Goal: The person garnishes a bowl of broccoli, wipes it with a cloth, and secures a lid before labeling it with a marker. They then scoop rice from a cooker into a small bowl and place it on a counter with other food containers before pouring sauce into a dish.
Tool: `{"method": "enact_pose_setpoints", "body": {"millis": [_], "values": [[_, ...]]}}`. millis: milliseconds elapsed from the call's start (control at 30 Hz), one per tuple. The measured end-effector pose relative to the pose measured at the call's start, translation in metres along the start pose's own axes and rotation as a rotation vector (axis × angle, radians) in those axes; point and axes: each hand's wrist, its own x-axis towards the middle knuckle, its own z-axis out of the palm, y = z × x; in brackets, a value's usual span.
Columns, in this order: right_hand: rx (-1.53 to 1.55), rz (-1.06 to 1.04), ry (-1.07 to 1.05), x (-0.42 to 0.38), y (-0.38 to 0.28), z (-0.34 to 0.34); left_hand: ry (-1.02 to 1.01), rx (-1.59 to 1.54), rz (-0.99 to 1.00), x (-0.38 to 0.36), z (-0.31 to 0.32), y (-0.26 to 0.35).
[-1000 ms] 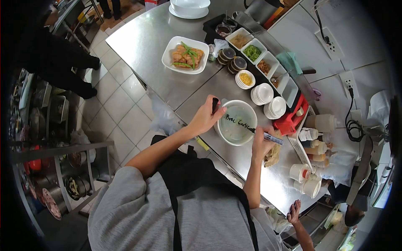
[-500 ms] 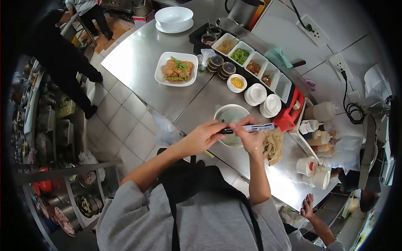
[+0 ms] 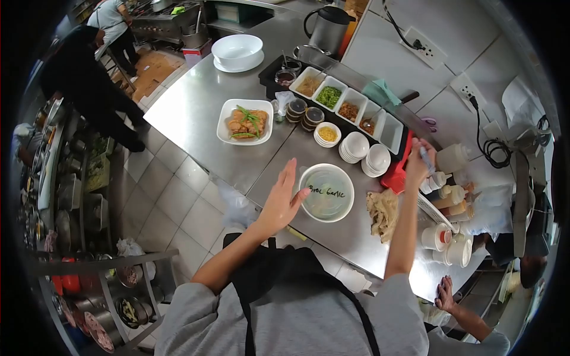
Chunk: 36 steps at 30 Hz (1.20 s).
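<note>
A round white tub (image 3: 325,207) with a translucent lid stands on the steel counter, "Broc Garlic" handwritten across its lid in black. My left hand (image 3: 281,200) is held at the tub's left edge, fingers stretched out and holding nothing, its thumb overlapping the rim in this view. Out to the right, my right hand (image 3: 417,165) is closed around a marker pen (image 3: 426,158), over the red holder (image 3: 396,173) and beside the squeeze bottles. A crumpled tan cloth (image 3: 382,215) lies between the tub and my right forearm.
Behind the tub are stacked small white bowls (image 3: 354,146), dark-lidded cups (image 3: 295,108) and a garnish rack (image 3: 328,96). A square plate of food (image 3: 244,121) sits farther left. Squeeze bottles (image 3: 452,159) fill a basket at right. Another person's hand (image 3: 444,295) rests at the counter's near-right edge.
My hands have parted: the right carried the marker pen away to the right, and the left opened and dropped back beside the tub. The lid's writing now shows.
</note>
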Motion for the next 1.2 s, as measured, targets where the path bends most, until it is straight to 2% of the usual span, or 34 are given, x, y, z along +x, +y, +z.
{"method": "enact_pose_setpoints", "body": {"millis": [33, 100, 133, 200, 233, 300, 333, 400, 467, 533, 567, 633, 667, 700, 733, 767, 833, 867, 933, 1033, 1100, 1200], "values": [[-0.099, 0.01, -0.029, 0.023, 0.023, -0.001, 0.007, 0.008, -0.006, -0.005, 0.004, -0.007], [-0.193, 0.019, -0.067, 0.053, 0.076, 0.002, -0.038, -0.316, -0.212, -0.016, 0.017, -0.019], [-0.378, 0.045, -0.095, 0.066, 0.102, 0.006, -0.029, -0.312, -0.214, -0.019, 0.022, -0.022], [-0.721, 0.118, -0.118, 0.081, 0.121, 0.011, -0.041, -0.568, -0.277, -0.021, 0.029, -0.022], [-0.719, 0.116, -0.118, 0.086, 0.121, 0.011, -0.039, -0.568, -0.276, -0.021, 0.029, -0.02], [-0.758, 0.241, -0.398, 0.095, 0.12, 0.004, -0.053, -0.462, -0.299, -0.021, 0.027, -0.015], [-0.757, 0.248, -0.394, 0.092, 0.12, 0.002, -0.059, -0.459, -0.298, -0.02, 0.026, -0.013], [-0.609, 0.089, -0.2, 0.082, 0.122, -0.006, -0.058, -0.452, -0.313, -0.019, 0.024, -0.012], [-0.317, 0.049, -0.061, 0.033, 0.055, -0.023, -0.063, -0.469, -0.306, -0.017, 0.026, -0.012], [-0.271, 0.112, -0.113, -0.034, 0.014, -0.041, -0.064, -0.493, -0.297, -0.014, 0.028, -0.011], [-0.566, 0.135, -0.276, -0.064, -0.002, -0.053, -0.096, -0.46, -0.34, -0.011, 0.028, -0.011], [-0.531, -0.127, -0.191, -0.14, 0.062, -0.055, -0.148, -0.424, -0.377, -0.006, 0.026, -0.007], [-0.542, -0.112, -0.175, -0.147, 0.059, -0.056, -0.197, -0.366, -0.425, -0.001, 0.024, -0.004], [-0.615, -0.064, -0.26, -0.155, 0.049, -0.06, -0.255, -0.308, -0.473, 0.002, 0.024, -0.002], [-0.685, -0.02, -0.344, -0.158, 0.036, -0.063, -0.282, -0.309, -0.459, 0.005, 0.027, -0.004], [-0.699, -0.003, -0.321, -0.154, 0.023, -0.066, -0.291, -0.293, -0.426, 0.009, 0.031, -0.009], [-0.286, 0.012, -0.312, -0.146, -0.014, -0.067, -0.332, -0.278, -0.381, 0.011, 0.042, -0.023], [0.023, 0.088, -0.275, -0.152, -0.031, -0.056, -0.325, -0.332, -0.378, 0.011, 0.051, -0.033], [0.054, 0.13, -0.213, -0.17, -0.044, -0.037, -0.331, -0.387, -0.363, 0.013, 0.057, -0.035], [0.198, 0.239, -0.11, -0.204, -0.054, -0.009, -0.249, -0.471, -0.315, 0.012, 0.057, -0.036], [0.327, 0.28, -0.06, -0.209, -0.06, 0.009, 0.009, -0.567, -0.313, 0.009, 0.055, -0.046], [0.096, 0.1, -0.106, -0.205, -0.067, -0.021, 0.076, -0.66, -0.261, -0.004, 0.022, -0.045]]}}
